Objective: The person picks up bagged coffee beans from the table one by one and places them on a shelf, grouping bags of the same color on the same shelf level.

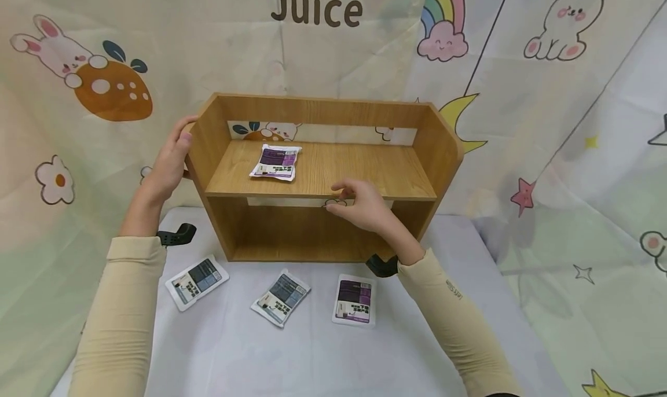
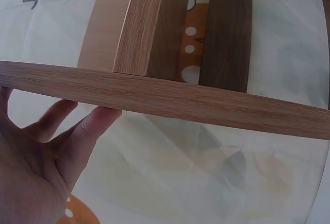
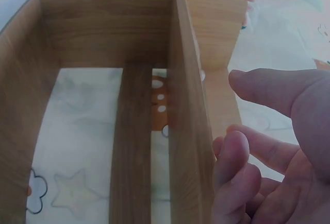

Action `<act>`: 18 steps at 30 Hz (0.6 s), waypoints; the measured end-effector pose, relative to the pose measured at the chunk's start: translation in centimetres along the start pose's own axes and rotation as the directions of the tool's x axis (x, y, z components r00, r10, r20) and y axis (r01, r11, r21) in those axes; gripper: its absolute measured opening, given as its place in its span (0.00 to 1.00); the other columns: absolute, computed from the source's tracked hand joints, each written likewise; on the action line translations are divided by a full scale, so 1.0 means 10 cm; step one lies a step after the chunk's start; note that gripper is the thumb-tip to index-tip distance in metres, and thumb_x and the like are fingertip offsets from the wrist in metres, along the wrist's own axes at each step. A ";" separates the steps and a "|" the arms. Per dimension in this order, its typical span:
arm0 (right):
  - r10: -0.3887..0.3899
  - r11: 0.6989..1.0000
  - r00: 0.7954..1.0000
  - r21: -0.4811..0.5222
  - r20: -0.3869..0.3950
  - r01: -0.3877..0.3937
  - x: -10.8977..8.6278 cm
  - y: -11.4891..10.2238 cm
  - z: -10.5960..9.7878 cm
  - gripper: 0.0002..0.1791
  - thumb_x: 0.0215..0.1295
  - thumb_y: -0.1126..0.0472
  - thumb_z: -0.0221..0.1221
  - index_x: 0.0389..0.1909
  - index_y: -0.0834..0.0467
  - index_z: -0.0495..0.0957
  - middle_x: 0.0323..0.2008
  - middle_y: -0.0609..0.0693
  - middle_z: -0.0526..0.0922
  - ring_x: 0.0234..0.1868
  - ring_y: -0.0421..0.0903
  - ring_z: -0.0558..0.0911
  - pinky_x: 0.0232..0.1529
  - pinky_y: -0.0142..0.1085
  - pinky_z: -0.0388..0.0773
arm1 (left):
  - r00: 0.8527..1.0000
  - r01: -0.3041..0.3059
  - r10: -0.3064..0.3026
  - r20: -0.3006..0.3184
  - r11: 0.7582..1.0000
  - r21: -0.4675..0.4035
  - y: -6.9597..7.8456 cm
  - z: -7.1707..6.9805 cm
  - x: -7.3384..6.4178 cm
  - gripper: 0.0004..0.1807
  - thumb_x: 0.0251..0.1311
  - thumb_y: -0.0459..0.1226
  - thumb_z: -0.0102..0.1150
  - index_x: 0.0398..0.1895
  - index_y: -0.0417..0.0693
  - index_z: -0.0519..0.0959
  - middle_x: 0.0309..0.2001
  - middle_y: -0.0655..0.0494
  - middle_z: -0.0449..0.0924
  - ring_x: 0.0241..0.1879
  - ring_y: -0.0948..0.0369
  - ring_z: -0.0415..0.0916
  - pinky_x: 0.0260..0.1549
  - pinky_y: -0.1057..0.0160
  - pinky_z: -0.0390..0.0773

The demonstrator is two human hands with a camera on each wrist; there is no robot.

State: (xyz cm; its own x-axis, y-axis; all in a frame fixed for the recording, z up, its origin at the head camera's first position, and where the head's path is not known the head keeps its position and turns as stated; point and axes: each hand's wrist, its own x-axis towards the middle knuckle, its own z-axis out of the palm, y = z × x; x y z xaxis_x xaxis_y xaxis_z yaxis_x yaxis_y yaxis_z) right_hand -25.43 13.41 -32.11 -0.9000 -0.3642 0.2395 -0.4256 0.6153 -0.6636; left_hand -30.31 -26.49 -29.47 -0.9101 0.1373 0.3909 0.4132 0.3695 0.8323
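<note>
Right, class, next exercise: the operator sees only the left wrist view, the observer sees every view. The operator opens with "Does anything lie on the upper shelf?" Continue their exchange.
Observer: Yes, one purple-labelled packet lies on the upper shelf, left of its middle.
Operator: Any packets outside the rack?
Observer: Three more packets lie on the white table in front of it.
Operator: And the right hand?
Observer: It holds nothing; it is by the upper shelf's front edge.
</note>
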 end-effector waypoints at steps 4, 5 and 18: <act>-0.004 1.000 1.000 0.018 -0.007 0.004 -0.14 0.12 0.03 0.21 0.59 0.57 0.69 0.52 0.58 0.79 0.39 0.52 0.79 0.46 0.49 0.76 0.38 0.40 0.74 | 1.000 -0.004 0.004 0.001 1.000 0.006 0.00 0.00 0.02 0.26 0.74 0.52 0.28 0.74 0.69 0.52 0.64 0.45 0.56 0.55 0.42 0.61 0.37 0.46 0.69; 0.004 1.000 1.000 0.019 -0.008 -0.004 -0.18 0.15 0.04 0.21 0.58 0.56 0.69 0.52 0.58 0.79 0.40 0.53 0.79 0.44 0.49 0.76 0.36 0.40 0.74 | 1.000 -0.004 0.004 0.001 1.000 0.008 0.00 0.00 0.02 0.26 0.74 0.52 0.28 0.74 0.69 0.52 0.64 0.45 0.56 0.55 0.42 0.61 0.37 0.46 0.69; 0.161 0.985 0.987 0.060 -0.007 -0.160 -0.65 0.64 0.20 0.20 0.57 0.55 0.69 0.50 0.55 0.79 0.42 0.55 0.79 0.30 0.48 0.73 0.29 0.40 0.74 | 1.000 -0.003 0.003 -0.010 1.000 0.030 0.00 0.00 0.02 0.26 0.74 0.53 0.29 0.74 0.69 0.51 0.65 0.44 0.56 0.57 0.41 0.61 0.38 0.46 0.70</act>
State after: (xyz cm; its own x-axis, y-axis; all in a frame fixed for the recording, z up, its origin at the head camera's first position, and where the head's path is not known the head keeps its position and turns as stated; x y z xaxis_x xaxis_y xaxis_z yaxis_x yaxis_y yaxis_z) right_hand -22.11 18.26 -39.32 -0.9573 -0.2556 0.1350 -0.2698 0.6224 -0.7347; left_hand -30.48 -26.48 -29.38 -0.9084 0.1292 0.3976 0.4148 0.3962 0.8191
